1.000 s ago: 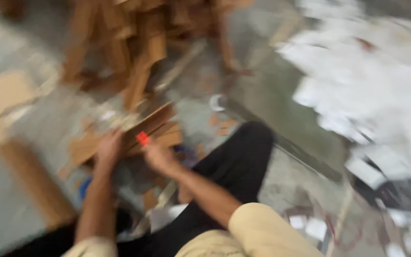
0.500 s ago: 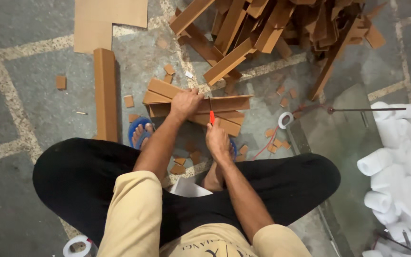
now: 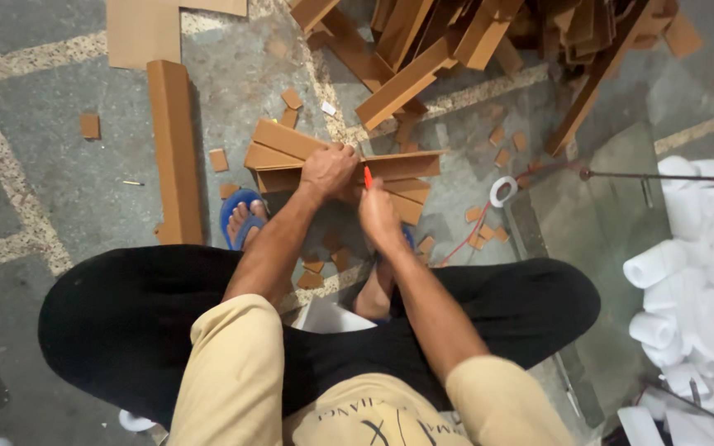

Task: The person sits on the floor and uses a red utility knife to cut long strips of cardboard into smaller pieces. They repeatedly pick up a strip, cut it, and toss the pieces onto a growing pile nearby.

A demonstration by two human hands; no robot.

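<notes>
I sit low over the floor with my knees spread. My left hand (image 3: 329, 171) presses down on a brown cardboard angle strip (image 3: 402, 165) that lies across a small stack of similar strips (image 3: 278, 149). My right hand (image 3: 379, 216) grips a red-handled cutter (image 3: 367, 177), its tip against the strip just right of my left hand. Both hands are close together above my feet in blue sandals (image 3: 240, 216).
A long cardboard strip (image 3: 173, 149) lies at the left. A heap of strips (image 3: 473, 41) fills the top. Small cardboard offcuts (image 3: 489, 231) litter the floor. A tape roll (image 3: 503, 190) and thin metal rod (image 3: 654, 176) lie right, beside white foam rolls (image 3: 696, 272).
The view has swung from a blurred sideways look to straight down. Both hands stay on the strip, and the right hand has kept the red cutter against it.
</notes>
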